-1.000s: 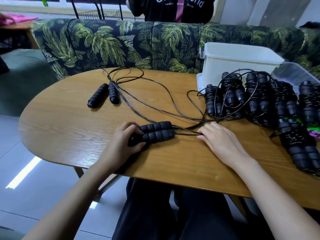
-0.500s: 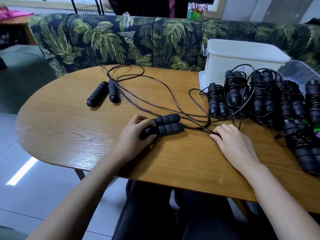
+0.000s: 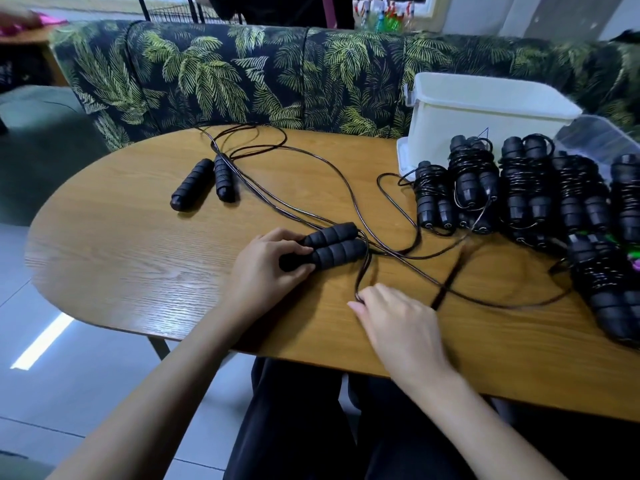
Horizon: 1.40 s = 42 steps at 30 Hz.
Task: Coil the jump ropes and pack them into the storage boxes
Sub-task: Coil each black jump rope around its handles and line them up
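My left hand (image 3: 265,268) grips the near ends of two black foam handles (image 3: 332,245) lying side by side on the wooden table (image 3: 138,265). Their thin black cord (image 3: 408,252) runs right in loose loops. My right hand (image 3: 398,323) lies on the table just below the handles and pinches a bend of that cord at its fingertips. A second uncoiled rope has its handle pair (image 3: 204,183) at the far left, its cord trailing across the table. Several coiled ropes (image 3: 519,192) are piled at the right. A white storage box (image 3: 485,112) stands behind them.
A clear plastic box (image 3: 602,140) sits at the far right edge behind the coiled pile. A palm-print sofa (image 3: 242,74) curves around the table's far side. The table's near edge runs just above my lap.
My right hand has moved left and toward me, drawing a bend of cord below the handles. The left hand keeps its grip on the handle pair.
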{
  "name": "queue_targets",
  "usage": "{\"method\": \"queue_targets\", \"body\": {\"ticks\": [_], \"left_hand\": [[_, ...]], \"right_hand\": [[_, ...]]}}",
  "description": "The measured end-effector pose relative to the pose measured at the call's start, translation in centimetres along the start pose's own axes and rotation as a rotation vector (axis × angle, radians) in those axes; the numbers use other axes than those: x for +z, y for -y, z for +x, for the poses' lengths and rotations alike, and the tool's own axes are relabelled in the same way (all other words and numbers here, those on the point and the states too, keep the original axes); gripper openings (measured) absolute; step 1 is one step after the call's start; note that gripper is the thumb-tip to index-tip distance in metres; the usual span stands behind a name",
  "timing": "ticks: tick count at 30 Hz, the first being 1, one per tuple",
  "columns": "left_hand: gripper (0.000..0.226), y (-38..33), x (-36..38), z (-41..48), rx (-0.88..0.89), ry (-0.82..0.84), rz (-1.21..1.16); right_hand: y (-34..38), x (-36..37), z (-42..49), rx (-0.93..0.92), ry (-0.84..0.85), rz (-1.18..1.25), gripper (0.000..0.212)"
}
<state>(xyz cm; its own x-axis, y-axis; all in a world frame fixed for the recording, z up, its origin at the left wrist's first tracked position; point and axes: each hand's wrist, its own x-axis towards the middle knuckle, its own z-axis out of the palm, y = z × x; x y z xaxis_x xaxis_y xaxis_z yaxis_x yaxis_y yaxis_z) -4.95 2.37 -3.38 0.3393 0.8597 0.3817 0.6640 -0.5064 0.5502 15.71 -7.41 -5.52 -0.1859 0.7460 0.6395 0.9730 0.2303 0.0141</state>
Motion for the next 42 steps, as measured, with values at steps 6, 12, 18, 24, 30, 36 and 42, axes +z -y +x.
{"method": "queue_targets", "body": {"ticks": [6,12,18,24,30,36,42], "left_hand": [[0.032,0.0,0.3,0.0,-0.028,-0.012,-0.021],[0.037,0.0,0.0,0.0,0.011,0.034,0.024],[0.092,-1.4,-1.8,0.5,0.037,0.217,0.129],[0.06,-2.3,-1.7,1.3,0.062,0.244,0.318],[0.035,-1.5,-1.7,1.2,0.06,0.148,0.193],[0.038,-1.0,-1.0,0.5,0.03,0.084,0.136],[0.06,0.0,-0.3,0.2,0.04,0.092,0.162]], "right_hand": [[5.1,-0.2,1.4,-0.03,-0.035,0.069,0.033],[7.7,0.9,0.8,-0.081,-0.052,0.049,0.028],[7.5,0.7,0.8,-0.124,-0.013,0.041,0.03],[6.2,-0.1,0.9,-0.219,0.013,0.078,0.03],[-1.3,-0.9,1.8,-0.233,0.128,0.173,0.034],[-7.8,-2.2,2.7,0.12,0.356,0.327,0.038],[-9.5,-1.8,3.6,0.32,0.527,0.447,0.014]]}}
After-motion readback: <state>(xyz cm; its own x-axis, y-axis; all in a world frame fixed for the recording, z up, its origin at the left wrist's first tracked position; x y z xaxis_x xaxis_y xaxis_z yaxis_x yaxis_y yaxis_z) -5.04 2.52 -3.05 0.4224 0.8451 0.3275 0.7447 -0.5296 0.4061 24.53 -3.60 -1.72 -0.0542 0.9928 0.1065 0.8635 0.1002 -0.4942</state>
